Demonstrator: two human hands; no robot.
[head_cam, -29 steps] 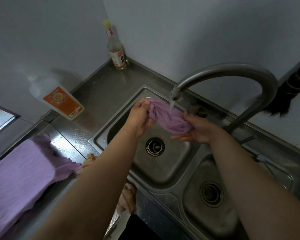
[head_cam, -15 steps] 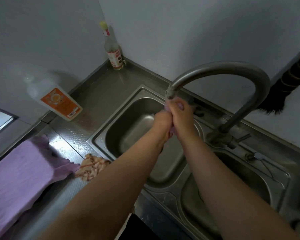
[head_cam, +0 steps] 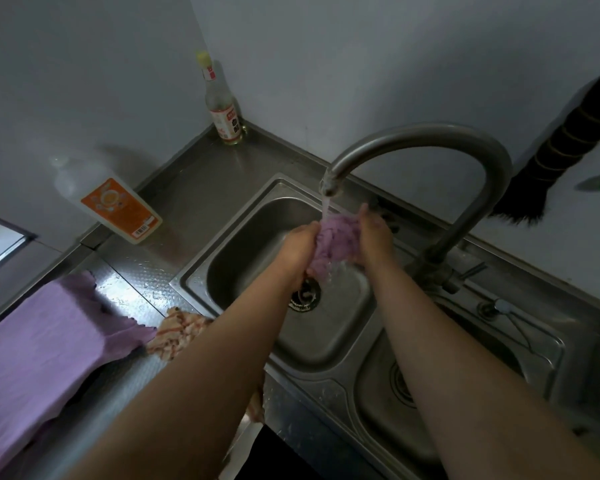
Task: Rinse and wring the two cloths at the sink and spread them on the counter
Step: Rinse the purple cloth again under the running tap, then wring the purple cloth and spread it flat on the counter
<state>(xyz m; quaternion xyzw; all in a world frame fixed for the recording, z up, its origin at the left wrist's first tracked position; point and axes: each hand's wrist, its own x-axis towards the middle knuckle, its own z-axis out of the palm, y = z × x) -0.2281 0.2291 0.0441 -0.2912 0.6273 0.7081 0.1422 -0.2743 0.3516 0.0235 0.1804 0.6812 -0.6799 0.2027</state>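
**Clerk:** Head view, item one?

**Keeper:** A bunched purple cloth [head_cam: 336, 242], held over the left basin of the sink [head_cam: 201, 268], directly under the running faucet [head_cam: 413, 140]. Left hand [head_cam: 300, 249] gripped it from one side, right hand [head_cam: 374, 242] from the other, fingers of both curled into the wad.

**Clerk:** Changed from the prior entries?

**Keeper:** Yes. A second earlier the cloth was stretched between the hands as a twisted rope; half a second earlier the hands were clamped together and hid nearly all of it. At this entry they had parted a little and the cloth showed again, balled up, with water running through and off its underside (so still rinsing, by my reading, not a final wring).

**Clerk:** Item two?

**Keeper:** A second purple cloth [head_cam: 42, 344], spread flat on the counter [head_cam: 194, 188] at left, touched by neither hand. That one seemed finished.

**Clerk:** Sundries?

**Keeper:** A striped rag [head_cam: 179, 332] at the basin's near corner; an orange-labelled bottle [head_cam: 118, 206] lying by the wall; a tall glass bottle [head_cam: 222, 109] in the corner.

**Clerk:** Outstanding?

**Keeper:** Wring, then spread beside the first.
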